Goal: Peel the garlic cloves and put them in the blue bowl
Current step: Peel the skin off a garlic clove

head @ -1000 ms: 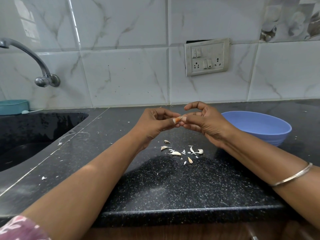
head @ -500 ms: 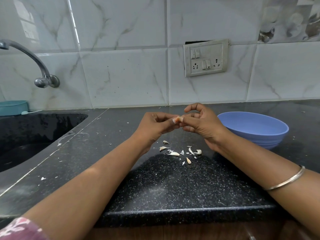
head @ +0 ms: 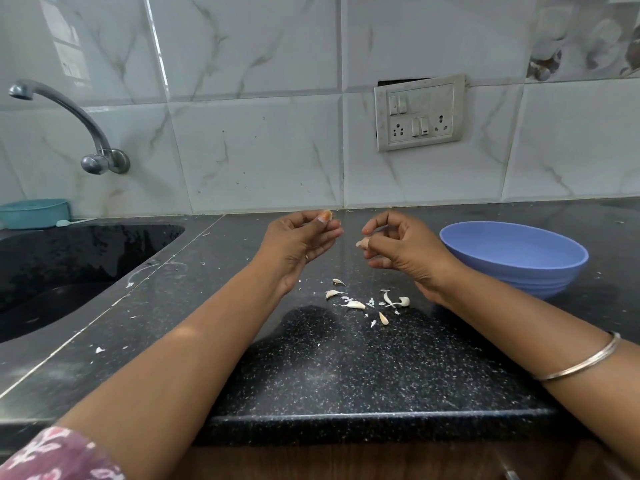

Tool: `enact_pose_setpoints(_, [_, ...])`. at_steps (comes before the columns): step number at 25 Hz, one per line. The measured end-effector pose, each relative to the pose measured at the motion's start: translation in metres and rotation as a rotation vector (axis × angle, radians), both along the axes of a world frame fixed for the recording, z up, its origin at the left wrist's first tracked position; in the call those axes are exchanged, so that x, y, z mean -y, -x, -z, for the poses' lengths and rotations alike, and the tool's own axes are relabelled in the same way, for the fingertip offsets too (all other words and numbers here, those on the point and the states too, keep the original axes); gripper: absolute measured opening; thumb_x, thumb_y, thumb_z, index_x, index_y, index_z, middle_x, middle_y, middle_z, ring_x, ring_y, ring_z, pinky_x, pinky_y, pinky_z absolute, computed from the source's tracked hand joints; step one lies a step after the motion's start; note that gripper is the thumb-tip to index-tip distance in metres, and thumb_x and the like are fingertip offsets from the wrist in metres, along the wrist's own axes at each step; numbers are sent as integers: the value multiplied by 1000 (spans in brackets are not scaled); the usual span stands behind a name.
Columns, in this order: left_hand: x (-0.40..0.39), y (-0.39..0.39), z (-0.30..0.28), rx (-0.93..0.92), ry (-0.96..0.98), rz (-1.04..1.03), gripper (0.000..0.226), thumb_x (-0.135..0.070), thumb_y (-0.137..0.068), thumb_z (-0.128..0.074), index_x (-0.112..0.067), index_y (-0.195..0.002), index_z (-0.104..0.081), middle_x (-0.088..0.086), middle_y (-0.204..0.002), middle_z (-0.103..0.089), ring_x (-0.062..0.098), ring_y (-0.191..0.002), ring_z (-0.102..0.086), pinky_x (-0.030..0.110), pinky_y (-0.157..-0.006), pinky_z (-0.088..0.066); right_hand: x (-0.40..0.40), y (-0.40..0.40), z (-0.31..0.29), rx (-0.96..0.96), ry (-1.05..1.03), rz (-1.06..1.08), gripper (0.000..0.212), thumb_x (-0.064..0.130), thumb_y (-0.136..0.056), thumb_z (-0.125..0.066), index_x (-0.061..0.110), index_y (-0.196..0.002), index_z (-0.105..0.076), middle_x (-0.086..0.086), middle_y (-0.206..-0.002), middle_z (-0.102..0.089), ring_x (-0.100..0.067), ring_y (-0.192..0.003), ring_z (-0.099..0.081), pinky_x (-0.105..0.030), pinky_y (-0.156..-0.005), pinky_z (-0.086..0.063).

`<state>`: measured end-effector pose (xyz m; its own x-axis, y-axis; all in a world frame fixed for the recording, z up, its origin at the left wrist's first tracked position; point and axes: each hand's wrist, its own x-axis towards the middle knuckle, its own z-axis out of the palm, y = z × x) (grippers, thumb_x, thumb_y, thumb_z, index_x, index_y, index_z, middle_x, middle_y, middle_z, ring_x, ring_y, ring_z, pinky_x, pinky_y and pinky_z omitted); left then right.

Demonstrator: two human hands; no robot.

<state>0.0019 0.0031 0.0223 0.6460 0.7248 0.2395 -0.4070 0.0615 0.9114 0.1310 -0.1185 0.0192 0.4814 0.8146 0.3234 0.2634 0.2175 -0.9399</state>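
Garlic work sits mid-tabletop (head: 346,375), on black speckled stone. We note the open room first: a broad bare stretch runs from the scraps to the front edge, between our two forearms. To the left the stone drops into a dark sink (head: 69,271) under a curved tap (head: 69,126); behind, the tabletop ends at the marble-look tiled wall (head: 259,150) with its switch plate (head: 419,114). A teal container (head: 34,213) stands at the far left by the wall.

Right of centre stands the blue bowl (head: 519,268), upright, and what we see of its inside holds nothing. Our right wrist lies just beside its near-left side.

Scattered pale cloves and peel scraps (head: 363,303) lie on the stone between the forearms, below the hands.

Our left hand (head: 298,244) is raised, palm toward us, thumb and fingertips pinching a small papery peel piece (head: 327,214) at the top. Our right hand (head: 401,247) is well apart from it, fingers curled, its grip pinching a pale garlic clove (head: 363,242) whose tip pokes out leftward. A thin metal bangle (head: 585,362) rings the right forearm. A patterned sleeve (head: 52,455) shows at the lower left corner.
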Motion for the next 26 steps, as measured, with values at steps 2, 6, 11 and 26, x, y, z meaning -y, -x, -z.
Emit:
enact_pose_setpoints(2, [-3,3,-1,26,13,-6,4,-6,-86,-63,-5,-90,-65,5,-76,-74,16,-76,-72,28,-78,-58,0,-1,1,25,15,2,13,2,-86,-62,14,-82,-64,-3,-72,-60,-9,-65,-58,-20,-64,-54])
enact_pose_setpoints(6, [-1,3,-1,18,-27,14,9,-3,-82,-66,-6,-91,-66,6,-79,-74,16,-79,-72,28,-80,-58,-2,-3,4,59,32,-1,8,5,-88,-62,10,-86,-68,-4,-75,-62,-8,-65,-59,-16,-62,-53])
enact_pose_setpoints(11, [6,0,1,-128,-254,-3,11,-4,-77,-73,-10,-84,-68,8,-83,-71,16,-82,-69,30,-81,-57,-2,-6,5,17,38,-46,13,2,-92,-57,3,-100,-67,-9,-88,-69,-10,-75,-67,-20,-72,-57])
enact_pose_setpoints(26, [12,-7,6,-245,-491,-35,14,-12,-79,-73,-6,-90,-67,14,-84,-70,16,-79,-69,30,-80,-57,4,-7,-1,-115,-77,-63,18,0,-84,-67,5,-100,-61,-10,-82,-67,-13,-73,-67,-24,-72,-57])
